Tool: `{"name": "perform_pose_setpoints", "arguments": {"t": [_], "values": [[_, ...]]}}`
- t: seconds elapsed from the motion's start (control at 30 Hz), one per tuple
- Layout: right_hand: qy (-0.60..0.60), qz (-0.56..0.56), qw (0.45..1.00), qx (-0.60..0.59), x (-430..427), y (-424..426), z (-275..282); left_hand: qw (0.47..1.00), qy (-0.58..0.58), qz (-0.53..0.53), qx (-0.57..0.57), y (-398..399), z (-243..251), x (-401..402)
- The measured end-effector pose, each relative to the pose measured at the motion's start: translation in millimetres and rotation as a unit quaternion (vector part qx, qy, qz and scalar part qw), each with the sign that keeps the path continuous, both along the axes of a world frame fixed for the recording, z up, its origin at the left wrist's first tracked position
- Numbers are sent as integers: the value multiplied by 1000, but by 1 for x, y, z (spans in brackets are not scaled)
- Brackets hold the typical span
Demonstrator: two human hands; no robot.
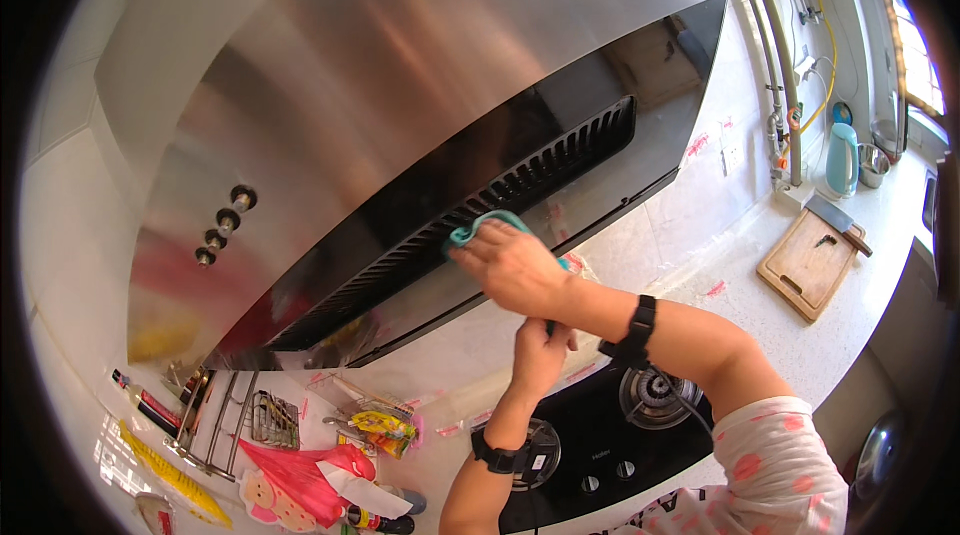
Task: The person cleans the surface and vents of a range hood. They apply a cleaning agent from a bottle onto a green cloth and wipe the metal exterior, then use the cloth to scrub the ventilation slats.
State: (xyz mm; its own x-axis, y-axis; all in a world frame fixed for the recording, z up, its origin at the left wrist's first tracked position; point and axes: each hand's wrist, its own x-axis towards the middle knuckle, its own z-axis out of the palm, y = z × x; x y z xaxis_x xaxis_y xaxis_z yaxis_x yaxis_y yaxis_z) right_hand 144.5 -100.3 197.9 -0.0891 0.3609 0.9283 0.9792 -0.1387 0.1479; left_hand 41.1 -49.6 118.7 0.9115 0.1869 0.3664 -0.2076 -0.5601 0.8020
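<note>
My right hand (517,268) presses a teal cloth (499,218) against the dark slotted grille (555,152) of a range hood (390,99). The hood's upper body is brushed stainless steel, with a glossy black band around the grille. Just below the right wrist, my left hand (541,358) is raised with its fingers curled. A small dark bit shows at its top, but the right forearm partly covers it and I cannot tell whether anything is held. Beneath both arms lies a black glass gas hob (592,452) with two burners.
Several round knobs (227,222) stick out of the hood's left side. At right, a cleaver (836,220) rests on a wooden cutting board (810,265), with a light-blue kettle (843,160) behind. Lower left, a metal rack (225,422) and a red plastic bag (300,479) hang near bottles.
</note>
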Motion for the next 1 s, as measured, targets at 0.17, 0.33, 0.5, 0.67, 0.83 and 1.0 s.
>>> {"name": "perform_pose_setpoints", "arguments": {"t": [0.17,0.33,0.5,0.67,0.83,1.0], "values": [[-43,-10,999,12,18,-11,3,1000,-2,5,-14,-12,13,3],[-14,-131,991,-38,49,-80,9,996,30,-56,-58,-27,11,18],[-30,-197,979,33,70,-119,4,996,20,-85,-11,-42,13,31],[66,-243,967,38,59,-105,-2,996,12,-90,-14,-39,9,24],[36,-132,990,17,24,-44,-7,999,14,-37,-4,-14,2,16],[-23,-93,995,-29,-7,0,-1,998,-61,-1,15,14,-15,18]]}}
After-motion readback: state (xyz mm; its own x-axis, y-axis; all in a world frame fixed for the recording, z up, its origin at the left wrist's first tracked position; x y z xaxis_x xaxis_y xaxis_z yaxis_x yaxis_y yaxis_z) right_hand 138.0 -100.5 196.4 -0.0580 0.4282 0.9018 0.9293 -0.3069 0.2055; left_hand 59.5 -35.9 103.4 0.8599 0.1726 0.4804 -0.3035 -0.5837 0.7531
